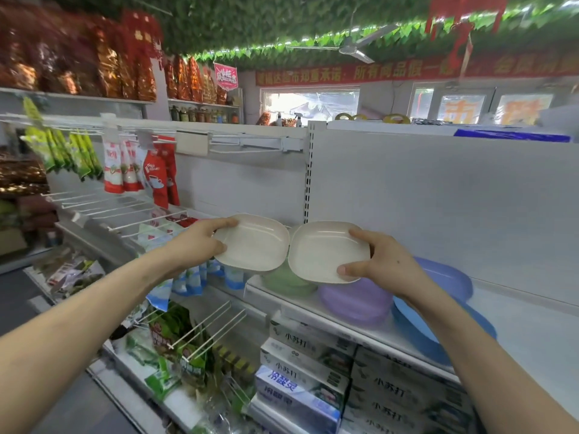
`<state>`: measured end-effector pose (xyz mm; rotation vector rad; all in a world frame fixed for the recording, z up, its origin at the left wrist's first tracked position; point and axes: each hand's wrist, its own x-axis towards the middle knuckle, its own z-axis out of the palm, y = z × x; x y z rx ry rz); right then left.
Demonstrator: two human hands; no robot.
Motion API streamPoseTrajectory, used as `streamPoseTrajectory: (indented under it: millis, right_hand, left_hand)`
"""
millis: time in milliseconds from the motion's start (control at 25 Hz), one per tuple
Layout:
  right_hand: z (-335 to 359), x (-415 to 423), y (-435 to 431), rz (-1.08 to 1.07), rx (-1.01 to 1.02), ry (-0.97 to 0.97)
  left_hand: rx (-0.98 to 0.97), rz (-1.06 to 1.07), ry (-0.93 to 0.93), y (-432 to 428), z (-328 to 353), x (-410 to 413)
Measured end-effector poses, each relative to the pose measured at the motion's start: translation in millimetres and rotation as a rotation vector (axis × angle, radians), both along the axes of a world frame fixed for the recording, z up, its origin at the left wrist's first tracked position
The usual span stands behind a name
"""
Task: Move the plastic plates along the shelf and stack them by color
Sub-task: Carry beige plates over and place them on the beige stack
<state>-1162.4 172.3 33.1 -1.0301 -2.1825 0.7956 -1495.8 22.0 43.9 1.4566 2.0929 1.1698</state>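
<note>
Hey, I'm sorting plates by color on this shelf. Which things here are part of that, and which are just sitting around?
Part of the job: left cream plate in the left hand, right cream plate in the right hand, green plates, purple plates, blue plates.
Just lying about: boxes below, hanging packets, ceiling fan.

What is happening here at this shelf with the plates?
A person is sorting plates. The left hand grips the left cream plate and the right hand grips the right cream plate, side by side above the shelf. Green plates, purple plates and blue plates lie on it below. The two cream ones are not yet stacked.
</note>
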Motion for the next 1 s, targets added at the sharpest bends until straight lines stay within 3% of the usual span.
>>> streamPoseTrajectory:
  millis: [560,1000]
  right_hand:
    - [12,-61,74,-0.166,0.017,-0.093]
    - [-9,-133,111,-0.331,-0.044,-0.308]
  left_hand:
    - [0.023,-0.094,-0.095,138,-14,-85]
    - [-0.066,-0.203,-0.174,163,-20,-149]
